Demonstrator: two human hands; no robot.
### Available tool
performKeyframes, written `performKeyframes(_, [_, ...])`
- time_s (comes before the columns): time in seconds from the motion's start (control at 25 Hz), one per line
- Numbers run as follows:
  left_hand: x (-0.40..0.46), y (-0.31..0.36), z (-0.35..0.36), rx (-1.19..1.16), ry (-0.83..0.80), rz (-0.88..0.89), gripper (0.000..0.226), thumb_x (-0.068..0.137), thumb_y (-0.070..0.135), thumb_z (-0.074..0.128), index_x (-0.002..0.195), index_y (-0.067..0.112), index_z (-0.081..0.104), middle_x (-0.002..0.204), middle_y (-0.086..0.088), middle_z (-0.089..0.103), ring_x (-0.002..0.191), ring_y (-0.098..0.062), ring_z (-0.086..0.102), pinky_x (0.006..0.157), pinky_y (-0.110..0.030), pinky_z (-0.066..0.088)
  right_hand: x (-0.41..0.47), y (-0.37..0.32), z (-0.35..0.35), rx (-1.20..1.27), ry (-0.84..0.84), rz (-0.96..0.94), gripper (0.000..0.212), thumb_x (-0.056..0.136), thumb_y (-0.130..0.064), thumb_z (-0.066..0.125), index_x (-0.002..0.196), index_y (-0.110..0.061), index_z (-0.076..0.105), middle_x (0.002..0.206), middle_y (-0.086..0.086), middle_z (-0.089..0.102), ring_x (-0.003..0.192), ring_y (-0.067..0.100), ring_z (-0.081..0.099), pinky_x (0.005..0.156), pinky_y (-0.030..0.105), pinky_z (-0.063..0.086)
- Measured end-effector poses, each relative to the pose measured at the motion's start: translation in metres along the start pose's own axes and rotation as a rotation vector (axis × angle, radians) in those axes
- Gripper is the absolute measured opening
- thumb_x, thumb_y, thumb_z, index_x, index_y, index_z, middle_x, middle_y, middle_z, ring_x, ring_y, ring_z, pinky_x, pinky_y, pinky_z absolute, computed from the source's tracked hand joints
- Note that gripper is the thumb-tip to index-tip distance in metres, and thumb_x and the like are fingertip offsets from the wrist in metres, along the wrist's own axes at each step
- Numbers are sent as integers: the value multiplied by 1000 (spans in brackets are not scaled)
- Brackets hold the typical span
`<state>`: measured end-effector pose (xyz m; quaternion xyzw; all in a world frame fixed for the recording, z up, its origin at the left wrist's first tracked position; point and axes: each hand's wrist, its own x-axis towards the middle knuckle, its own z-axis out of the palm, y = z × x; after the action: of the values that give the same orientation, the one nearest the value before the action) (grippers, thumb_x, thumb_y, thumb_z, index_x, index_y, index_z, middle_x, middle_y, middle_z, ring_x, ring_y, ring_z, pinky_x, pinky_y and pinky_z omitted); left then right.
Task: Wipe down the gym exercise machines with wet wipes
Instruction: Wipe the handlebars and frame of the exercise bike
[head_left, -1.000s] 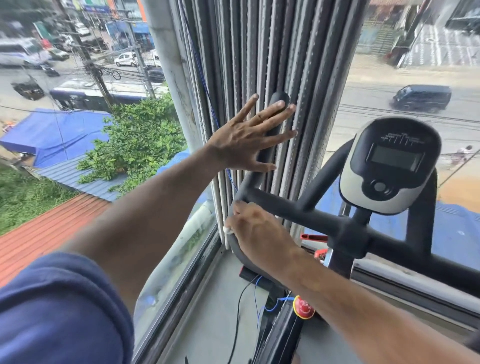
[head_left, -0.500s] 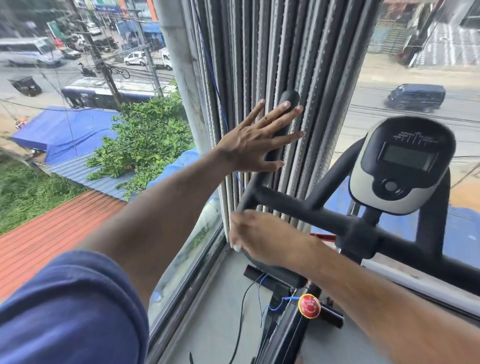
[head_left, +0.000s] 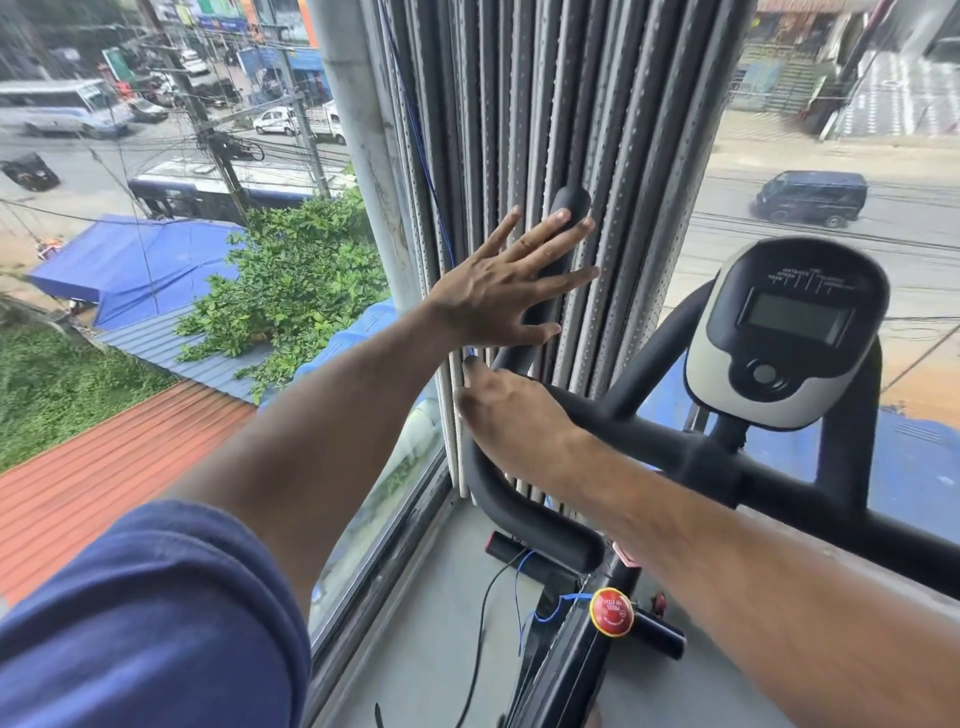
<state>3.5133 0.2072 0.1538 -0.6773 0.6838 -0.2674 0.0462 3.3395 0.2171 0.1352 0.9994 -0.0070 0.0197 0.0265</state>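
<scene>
**Wiping the bike's left handlebar by the window**

Holding back the grey-and-black pleated curtain (head_left: 524, 130) at twelve o'clock with flat left hand (head_left: 498, 291), fingers spread, leaving the black foam handlebar (head_left: 519, 512) clear. Pressing right hand (head_left: 511, 415) along the bend; wipe hidden, grip unclear. Sliding higher up the bar than a second ago.

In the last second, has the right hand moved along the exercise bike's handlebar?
Yes. The right hand has slid up the handlebar, from below the junction with the crossbar to level with it.
</scene>
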Motion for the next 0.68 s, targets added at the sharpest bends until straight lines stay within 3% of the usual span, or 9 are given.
performKeyframes(0.12, [-1,-1,1,-13,7,-11,84,94,66,51,166,39,15,176,-8,-4,162,-30,-4,127,-64,3,-11,2,-6,79,-168,-209,30,98,-4,46,116,-15,68,122,10,50,97,30,66,86,41,52])
performKeyframes(0.28, [-2,8,1,-53,9,-50,87,91,64,54,166,40,16,175,-8,-5,162,-29,-4,127,-65,-1,-51,7,-11,182,-386,-374,27,102,-12,50,114,-21,72,103,-2,47,91,21,62,78,34,47])
performKeyframes(0.4, [-7,11,1,-59,-6,-79,86,92,63,55,165,42,15,175,-10,-7,162,-30,-5,127,-64,-2,-79,20,-16,223,-471,-375,24,105,-21,51,113,-26,72,104,-8,44,84,5,43,74,17,34])
performKeyframes(0.48, [-10,15,0,-85,-13,-90,83,92,62,54,164,44,18,175,-11,-9,162,-30,-7,127,-65,1,-95,32,-18,297,-454,-329,21,105,-27,52,112,-31,72,107,-10,46,84,1,42,72,13,33])
performKeyframes(0.56, [-14,22,-1,-121,-28,-105,79,90,61,51,163,45,24,175,-11,-11,161,-31,-9,126,-67,3,-111,41,-10,427,-369,-243,17,103,-30,56,108,-35,72,105,-13,43,86,3,51,79,21,43])
performKeyframes(0.6, [-16,26,-1,-139,-40,-116,78,90,61,49,162,45,26,174,-11,-13,161,-31,-10,126,-67,4,-120,43,-3,508,-296,-188,16,102,-30,58,106,-35,73,103,-15,42,87,4,55,83,26,46])
performKeyframes(0.68, [-20,33,-1,-167,-58,-142,75,90,59,51,161,45,30,174,-10,-15,161,-30,-11,126,-66,3,-145,40,17,697,-41,-81,15,101,-21,61,103,-29,74,102,-15,46,89,6,60,85,23,47])
